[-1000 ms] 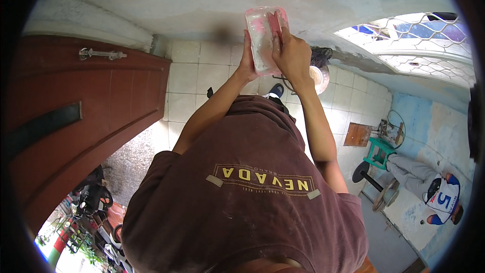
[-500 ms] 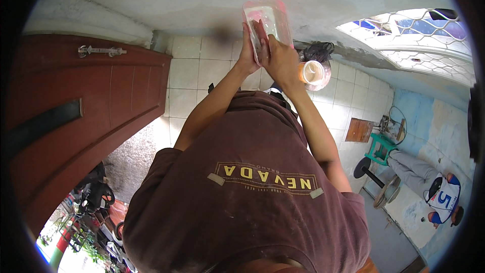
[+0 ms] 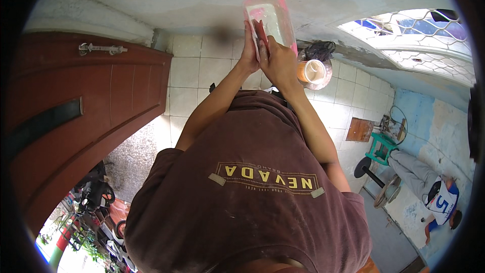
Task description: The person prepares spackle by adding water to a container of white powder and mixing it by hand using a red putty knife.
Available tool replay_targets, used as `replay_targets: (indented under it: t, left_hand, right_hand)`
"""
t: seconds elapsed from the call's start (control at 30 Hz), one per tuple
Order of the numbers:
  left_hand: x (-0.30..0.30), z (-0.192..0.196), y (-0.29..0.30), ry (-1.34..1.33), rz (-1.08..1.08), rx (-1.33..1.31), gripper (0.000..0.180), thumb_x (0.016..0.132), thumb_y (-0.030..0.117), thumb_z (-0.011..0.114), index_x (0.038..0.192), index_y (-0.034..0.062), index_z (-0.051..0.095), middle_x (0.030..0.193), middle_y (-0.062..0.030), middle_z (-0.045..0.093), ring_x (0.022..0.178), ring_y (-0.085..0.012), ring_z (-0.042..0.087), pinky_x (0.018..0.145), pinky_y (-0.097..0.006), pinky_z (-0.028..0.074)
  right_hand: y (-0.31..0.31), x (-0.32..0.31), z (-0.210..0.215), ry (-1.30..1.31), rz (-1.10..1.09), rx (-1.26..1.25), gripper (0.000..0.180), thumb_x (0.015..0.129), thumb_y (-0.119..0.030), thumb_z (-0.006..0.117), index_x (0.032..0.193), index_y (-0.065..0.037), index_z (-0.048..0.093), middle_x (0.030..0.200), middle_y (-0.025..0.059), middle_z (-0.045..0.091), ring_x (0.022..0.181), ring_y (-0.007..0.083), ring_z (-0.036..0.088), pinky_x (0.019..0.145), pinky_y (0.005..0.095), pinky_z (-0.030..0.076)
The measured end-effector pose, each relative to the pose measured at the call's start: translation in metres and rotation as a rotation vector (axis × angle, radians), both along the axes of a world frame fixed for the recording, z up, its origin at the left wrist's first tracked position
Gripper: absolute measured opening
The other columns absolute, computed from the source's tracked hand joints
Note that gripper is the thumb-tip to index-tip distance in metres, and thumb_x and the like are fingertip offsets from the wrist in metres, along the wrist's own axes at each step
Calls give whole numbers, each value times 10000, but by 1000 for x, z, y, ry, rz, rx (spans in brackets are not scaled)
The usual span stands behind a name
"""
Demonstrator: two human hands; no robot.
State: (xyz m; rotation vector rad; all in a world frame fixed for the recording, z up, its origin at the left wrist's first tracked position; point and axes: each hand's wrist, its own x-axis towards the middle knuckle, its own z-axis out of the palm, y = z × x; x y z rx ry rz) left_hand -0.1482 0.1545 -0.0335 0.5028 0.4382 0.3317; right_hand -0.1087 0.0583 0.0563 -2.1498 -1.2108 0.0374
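While both hands are being held out ahead of the chest, the left hand (image 3: 248, 56) is bracing the pink-rimmed clear plastic container (image 3: 270, 20) from its side and the right hand (image 3: 279, 61) is clasping its near face; grip should be staying even, container level above the tiled floor (image 3: 202, 76).

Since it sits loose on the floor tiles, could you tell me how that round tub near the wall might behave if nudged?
The round tub looks like thin clear plastic, so probably light and apt to slide on the glossy floor tiles. It appears wider than tall, so tipping seems unlikely.
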Motion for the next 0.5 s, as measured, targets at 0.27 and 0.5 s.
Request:
replay_targets:
  t: [0.27,0.5]
  left_hand:
    - [-4,4,-1,-267,-93,-203,891,952,844,259,1591,231,365,1517,-74,509,1395,-266,509,1154,-505,437]
    - [-6,13,-1,-207,-23,-35,909,976,819,229,1615,175,301,1572,-109,452,1430,-293,473,1184,-496,409]
  right_hand:
    - [-1,27,22,-70,-19,-38,159,953,-154,649,903,-8,613,737,240,657,678,433,664,607,492,505]
    - [-11,2,16,-45,18,64,238,890,-110,679,1104,-14,715,845,180,701,733,375,696,649,459,542]
